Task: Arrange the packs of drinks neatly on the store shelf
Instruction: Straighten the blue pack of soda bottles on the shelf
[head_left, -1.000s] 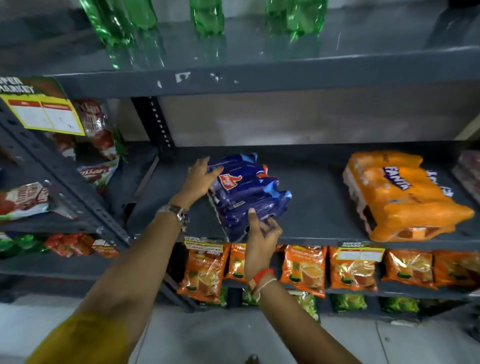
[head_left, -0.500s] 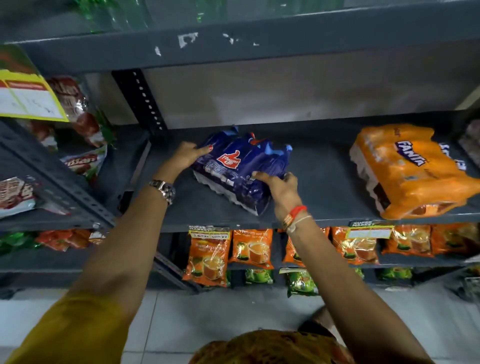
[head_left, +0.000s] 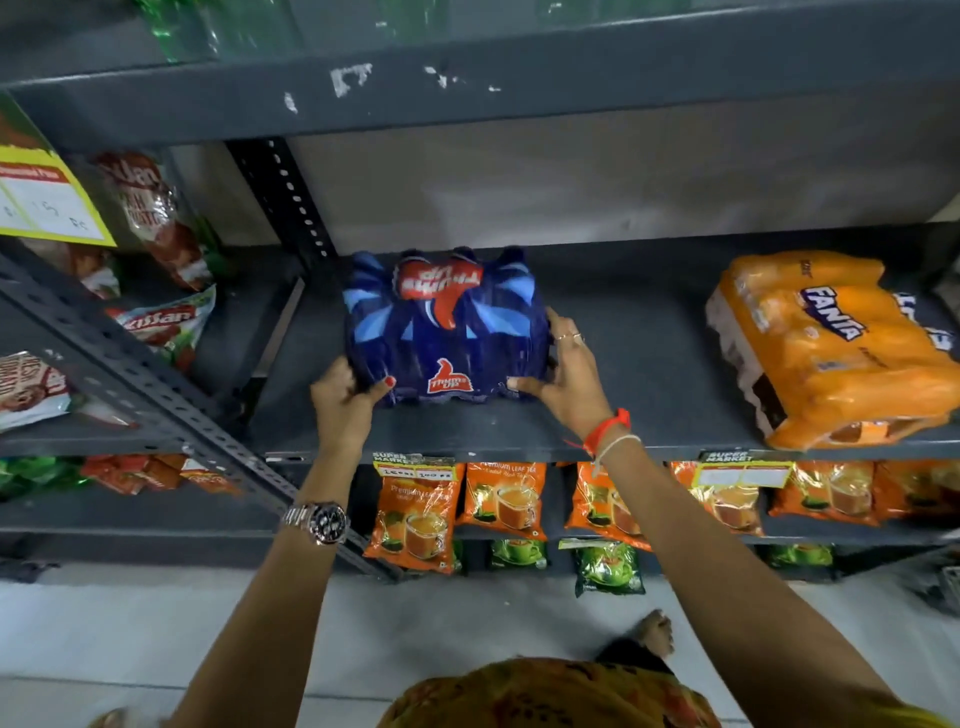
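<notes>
Both hands clasp the blue drinks pack on the grey shelf: left hand at its near-left corner, right hand along its right side. The orange pack lies well apart, far right.

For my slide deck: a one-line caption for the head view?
Both hands, left and right, square a blue drinks pack on the grey shelf.

Both arms stretch forward and up, elbows nearly straight. The left hand curls its fingers round a front corner, thumb lying flat on top, a watch on its wrist. The right hand spreads wide, palm pressed in sideways, thumb forward, bands on that wrist.
</notes>
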